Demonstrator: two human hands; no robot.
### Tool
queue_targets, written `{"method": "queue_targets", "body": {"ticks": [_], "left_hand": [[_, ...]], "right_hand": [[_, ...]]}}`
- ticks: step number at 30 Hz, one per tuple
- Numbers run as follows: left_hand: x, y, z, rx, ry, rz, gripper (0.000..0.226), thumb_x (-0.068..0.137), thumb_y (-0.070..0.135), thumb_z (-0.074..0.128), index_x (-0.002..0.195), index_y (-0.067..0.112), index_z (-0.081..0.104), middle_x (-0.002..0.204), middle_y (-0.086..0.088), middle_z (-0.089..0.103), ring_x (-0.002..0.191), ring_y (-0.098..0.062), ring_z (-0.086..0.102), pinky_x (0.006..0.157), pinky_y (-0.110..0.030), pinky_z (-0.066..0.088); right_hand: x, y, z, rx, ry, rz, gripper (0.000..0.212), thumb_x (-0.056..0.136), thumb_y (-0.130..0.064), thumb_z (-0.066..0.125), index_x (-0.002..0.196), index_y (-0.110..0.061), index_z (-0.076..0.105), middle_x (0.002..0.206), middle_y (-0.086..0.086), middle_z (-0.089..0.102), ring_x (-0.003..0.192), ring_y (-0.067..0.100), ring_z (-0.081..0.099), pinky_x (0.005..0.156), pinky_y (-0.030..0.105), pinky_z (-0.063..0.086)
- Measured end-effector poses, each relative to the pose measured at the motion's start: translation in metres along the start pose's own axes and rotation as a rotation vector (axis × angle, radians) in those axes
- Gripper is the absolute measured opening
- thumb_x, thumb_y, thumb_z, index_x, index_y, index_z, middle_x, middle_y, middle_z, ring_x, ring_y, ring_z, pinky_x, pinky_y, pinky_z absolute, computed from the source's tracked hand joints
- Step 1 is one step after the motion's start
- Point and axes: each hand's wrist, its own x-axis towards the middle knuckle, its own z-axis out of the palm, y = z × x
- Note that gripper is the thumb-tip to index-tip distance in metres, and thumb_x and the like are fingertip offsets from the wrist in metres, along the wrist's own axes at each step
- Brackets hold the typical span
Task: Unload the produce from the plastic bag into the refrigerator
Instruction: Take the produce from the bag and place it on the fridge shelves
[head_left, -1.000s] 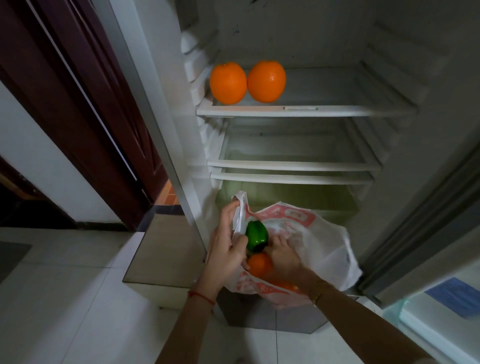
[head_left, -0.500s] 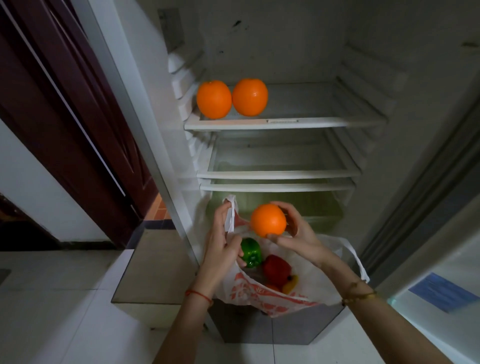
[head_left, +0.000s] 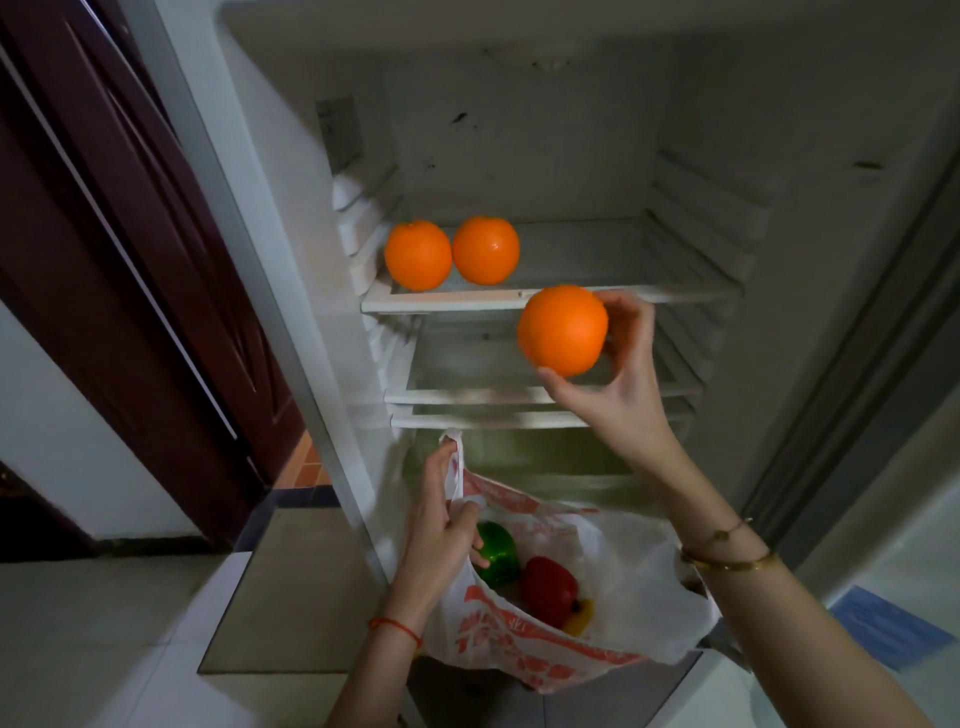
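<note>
My right hand (head_left: 623, 374) holds an orange (head_left: 562, 330) in front of the refrigerator's upper shelf (head_left: 649, 299). Two more oranges (head_left: 418, 254) (head_left: 486, 250) sit side by side at that shelf's left end. My left hand (head_left: 441, 525) grips one handle of the white and red plastic bag (head_left: 613, 639), which hangs open below the shelves. Inside the bag lie a green pepper (head_left: 497, 553), a red pepper (head_left: 549, 590) and a bit of a yellow one (head_left: 581, 616).
Two lower shelves (head_left: 467, 397) hold nothing, with a drawer (head_left: 519, 452) under them. The open refrigerator door (head_left: 852, 395) stands at the right. A dark red door (head_left: 130, 270) is at the left, beside a tiled floor (head_left: 104, 649).
My right hand pulled an orange out of the bag and raised it up to the level of the upper shelf. The left hand kept hold of the bag handle.
</note>
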Motion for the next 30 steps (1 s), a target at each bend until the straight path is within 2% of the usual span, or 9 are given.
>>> {"method": "queue_targets", "body": {"ticks": [2,4,8,11,13,15,18,23,30], "left_hand": [[0.002,0.0,0.0,-0.01,-0.004,-0.01,0.065,0.095,-0.002,0.047,0.139,0.043,0.031,0.119,-0.036,0.052,0.051,-0.014,0.06,0.052,-0.033,0.056],[0.003,0.001,0.0,-0.025,-0.01,-0.015,0.065,0.095,-0.002,0.047,0.137,0.046,0.032,0.114,-0.037,0.052,0.05,-0.013,0.06,0.051,-0.03,0.055],[0.006,0.002,-0.001,-0.007,-0.008,-0.025,0.064,0.096,-0.001,0.047,0.141,0.041,0.029,0.097,-0.019,0.057,0.049,-0.013,0.06,0.051,-0.034,0.056],[0.007,0.004,-0.002,0.008,-0.01,-0.02,0.063,0.097,-0.001,0.046,0.139,0.043,0.028,0.094,-0.016,0.057,0.049,-0.015,0.059,0.052,-0.037,0.057],[0.006,0.005,-0.003,0.016,-0.01,-0.015,0.063,0.096,-0.002,0.046,0.137,0.044,0.029,0.099,-0.018,0.057,0.049,-0.015,0.06,0.051,-0.036,0.057],[0.007,0.006,-0.003,0.018,-0.006,-0.012,0.063,0.096,-0.002,0.046,0.133,0.047,0.03,0.105,-0.019,0.056,0.05,-0.013,0.06,0.05,-0.032,0.055],[0.006,0.007,-0.003,0.033,0.0,-0.015,0.062,0.096,-0.003,0.045,0.135,0.043,0.03,0.096,-0.011,0.06,0.049,-0.011,0.059,0.052,-0.032,0.056],[0.005,0.011,-0.004,0.028,0.013,0.016,0.06,0.095,-0.007,0.047,0.142,0.027,0.034,0.096,0.018,0.051,0.051,-0.005,0.057,0.05,-0.02,0.05],[0.004,0.012,-0.005,0.021,-0.006,0.01,0.058,0.096,-0.003,0.049,0.139,0.034,0.033,0.095,0.017,0.049,0.052,-0.002,0.058,0.05,-0.018,0.05]], "right_hand": [[0.02,-0.008,0.0,-0.004,0.092,-0.014,0.079,0.073,-0.023,0.081,0.132,-0.014,0.029,0.135,0.002,0.037,0.12,0.009,0.048,0.094,0.03,0.049],[0.041,-0.012,-0.001,-0.032,0.13,-0.046,0.083,0.075,-0.018,0.08,0.138,-0.017,0.027,0.139,0.003,0.035,0.122,0.01,0.047,0.095,0.03,0.05],[0.079,-0.01,0.001,-0.192,0.183,-0.015,0.08,0.069,-0.032,0.077,0.137,-0.021,0.036,0.134,0.002,0.041,0.119,0.02,0.05,0.094,0.042,0.051],[0.099,0.0,0.004,-0.305,0.2,0.073,0.078,0.068,-0.036,0.077,0.131,-0.017,0.035,0.123,-0.001,0.044,0.119,0.027,0.048,0.099,0.05,0.044],[0.108,0.008,0.006,-0.358,0.195,0.128,0.08,0.066,-0.037,0.078,0.129,-0.015,0.033,0.124,0.005,0.047,0.118,0.031,0.049,0.1,0.052,0.043],[0.114,0.016,0.008,-0.361,0.184,0.179,0.082,0.065,-0.033,0.081,0.128,-0.012,0.033,0.127,0.009,0.048,0.117,0.03,0.051,0.097,0.045,0.046],[0.116,0.025,0.01,-0.369,0.181,0.212,0.084,0.067,-0.023,0.084,0.131,-0.007,0.033,0.132,0.011,0.045,0.12,0.027,0.05,0.09,0.033,0.043],[0.12,0.032,0.01,-0.353,0.182,0.26,0.081,0.07,-0.029,0.084,0.13,-0.008,0.033,0.135,0.012,0.048,0.123,0.03,0.051,0.095,0.04,0.045],[0.125,0.028,0.011,-0.412,0.131,0.345,0.077,0.078,-0.045,0.076,0.132,-0.006,0.038,0.133,0.015,0.054,0.119,0.032,0.056,0.091,0.039,0.048]]}}
